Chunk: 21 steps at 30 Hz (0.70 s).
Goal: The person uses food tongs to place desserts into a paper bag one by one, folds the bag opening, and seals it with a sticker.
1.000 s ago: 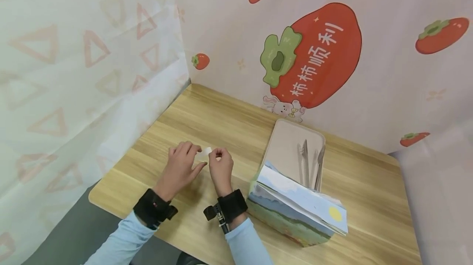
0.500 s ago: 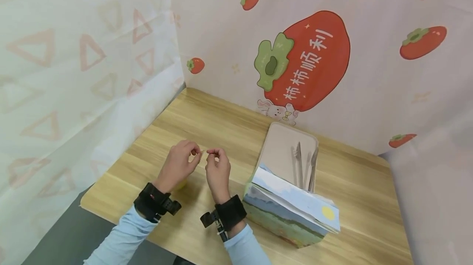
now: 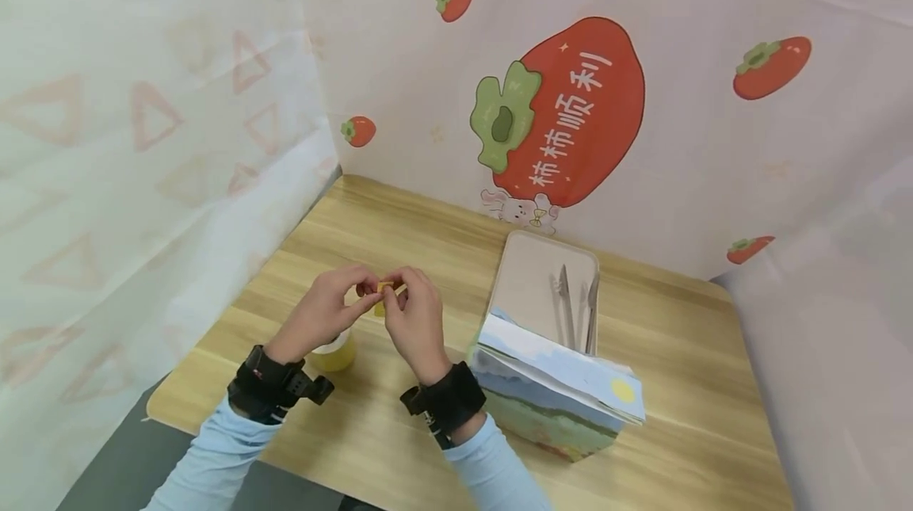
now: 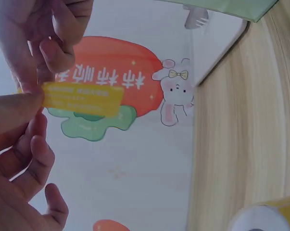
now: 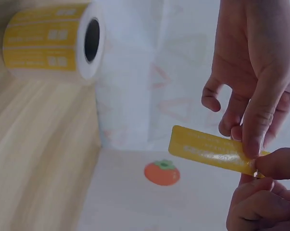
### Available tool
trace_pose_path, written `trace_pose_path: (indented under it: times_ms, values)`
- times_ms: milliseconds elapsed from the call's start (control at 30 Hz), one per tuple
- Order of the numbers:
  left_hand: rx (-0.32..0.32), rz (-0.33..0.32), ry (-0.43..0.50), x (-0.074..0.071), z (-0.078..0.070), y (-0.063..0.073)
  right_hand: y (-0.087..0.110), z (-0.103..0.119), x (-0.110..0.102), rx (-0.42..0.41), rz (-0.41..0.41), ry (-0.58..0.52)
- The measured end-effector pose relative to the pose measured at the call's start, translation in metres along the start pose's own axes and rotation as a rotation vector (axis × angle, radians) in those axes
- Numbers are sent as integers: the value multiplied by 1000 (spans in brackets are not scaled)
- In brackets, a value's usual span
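My left hand point(image 3: 321, 311) and my right hand point(image 3: 417, 321) meet above the table, both pinching one end of a small yellow label point(image 5: 207, 148) between thumb and fingers. The label is a rounded strip with pale printed lines, and its free end hangs below the fingertips. In the left wrist view the label point(image 4: 82, 98) juts out from my joined fingertips, facing the camera. A roll of yellow labels point(image 5: 46, 43) with a white end and dark core stands on the table, partly hidden behind my left hand in the head view.
A box printed with a landscape point(image 3: 549, 400) stands right of my right hand. Behind it lies a pale tray point(image 3: 524, 273) with metal cutlery point(image 3: 567, 301) in it. Patterned sheets point(image 3: 399, 59) rise behind and left of the wooden table point(image 3: 371, 432).
A white piece showed between my hands, then only a thin edge; now the yellow label shows. My left fingers have closed from spread to a pinch. The roll has come into sight.
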<state>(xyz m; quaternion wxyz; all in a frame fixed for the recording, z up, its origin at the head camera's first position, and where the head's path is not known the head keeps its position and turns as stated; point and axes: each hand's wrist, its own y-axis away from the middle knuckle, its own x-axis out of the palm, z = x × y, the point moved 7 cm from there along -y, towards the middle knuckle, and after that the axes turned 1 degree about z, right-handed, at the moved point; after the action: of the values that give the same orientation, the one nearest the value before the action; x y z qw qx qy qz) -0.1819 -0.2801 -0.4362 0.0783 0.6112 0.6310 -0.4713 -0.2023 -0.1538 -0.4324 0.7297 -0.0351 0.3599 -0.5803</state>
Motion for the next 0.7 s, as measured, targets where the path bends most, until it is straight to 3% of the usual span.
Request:
trace_pose_path:
  times_ms: [200,400,533,700]
  values:
    - [114,30,100,0,-20,-5,9,23,-32,-94,-84,120]
    - [188,73,216,11,-39,-17,19,38,-71,-195,-182,217]
    - [200,127,249,24,-50,-28,26,43,-102,-224,-185,209]
    - [178,179,223,50,-63,-44,35,45,-147,-234,-147,194]
